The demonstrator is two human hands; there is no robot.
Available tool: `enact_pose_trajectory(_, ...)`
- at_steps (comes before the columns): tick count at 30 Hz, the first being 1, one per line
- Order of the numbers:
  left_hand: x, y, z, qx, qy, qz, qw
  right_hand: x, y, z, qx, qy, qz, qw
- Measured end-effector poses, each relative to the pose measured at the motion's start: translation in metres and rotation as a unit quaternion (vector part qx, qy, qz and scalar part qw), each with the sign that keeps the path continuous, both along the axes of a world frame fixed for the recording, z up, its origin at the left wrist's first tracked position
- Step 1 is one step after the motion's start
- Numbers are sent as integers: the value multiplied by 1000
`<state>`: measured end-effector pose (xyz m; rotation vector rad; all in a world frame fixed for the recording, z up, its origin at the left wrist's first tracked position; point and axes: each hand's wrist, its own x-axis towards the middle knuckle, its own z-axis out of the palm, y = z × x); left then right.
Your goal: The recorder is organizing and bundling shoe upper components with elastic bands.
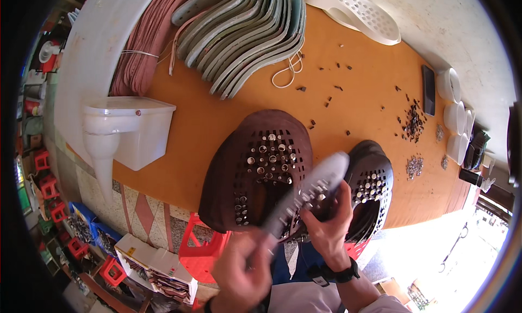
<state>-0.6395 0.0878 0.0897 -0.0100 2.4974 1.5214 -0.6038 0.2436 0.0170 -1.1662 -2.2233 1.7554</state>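
A studded dark shoe upper [323,174], smeared by motion, is tilted in front of me with its pale grey edge toward the upper right. My right hand [329,223] is closed on its side, thumb and fingers gripping near the studs. At its lower end my left hand [244,267] is closed around the edge; that hand is blurred. Behind it, a stack of brown perforated uppers [234,144] set with shiny round studs lies on the orange table [348,104]. To the right sits a second stack of dark studded uppers [375,166], partly behind my right hand.
Curved grey-green sole sheets [244,41], a tied pink bundle [147,41] and a white perforated sole [359,14] lie at the back. A white bin [147,131] stands left. Small black pieces [414,123], silvery studs [414,167], a phone [428,90] and white cups [448,85] lie right.
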Motion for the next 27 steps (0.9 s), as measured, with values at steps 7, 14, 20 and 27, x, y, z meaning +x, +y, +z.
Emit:
enact_pose_trajectory(7,-54,-18,-97,-119,-6,-22,993,-43,0,-31,172,-25,108,979)
enact_pose_trajectory(14,-43,-10,-92,-249,93,-104,959,-34,4,-32,196,-27,174,965)
enact_pose_trajectory(20,-46,-12,-87,-232,89,-88,965,-34,9,-30,138,-48,177,973)
enact_pose_trajectory(27,-65,-22,-75,-219,19,-160,962,-32,3,-31,131,-61,157,977)
